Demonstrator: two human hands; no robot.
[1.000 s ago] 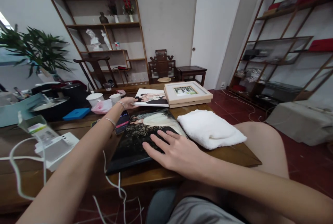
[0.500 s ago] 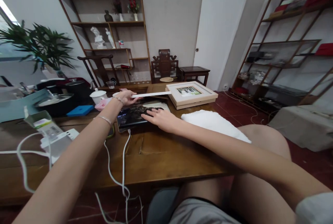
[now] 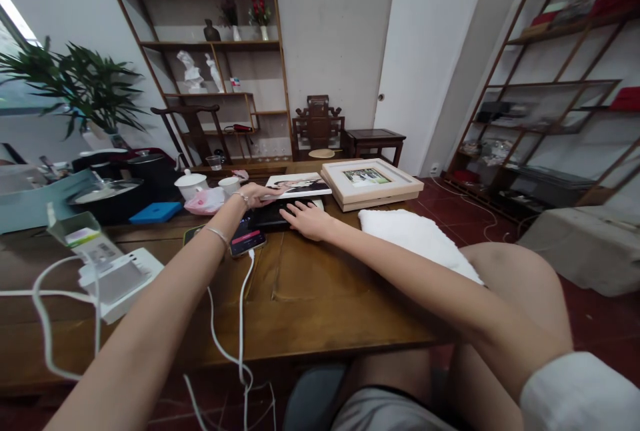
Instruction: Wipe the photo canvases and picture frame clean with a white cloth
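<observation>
My left hand, with bangles on its wrist, grips the near left corner of a thin white-edged picture panel. The panel's printed face is partly visible and its right end lies close to a pale wooden picture frame. Just in front, my right hand rests with fingers spread on a flat dark piece, which I cannot make out fully. A phone with a lit screen and a plugged-in white cable lies below my left wrist.
A folded white cloth lies at right. Leftward on the wooden table are white cups, a pink plastic bag, a blue box, an opened carton, a white charger box and a black pot.
The panel has tilted from edge-on so its printed face shows. My left hand has moved slightly right and down with it. The right hand has shifted slightly right, still spread; the phone is more visible.
</observation>
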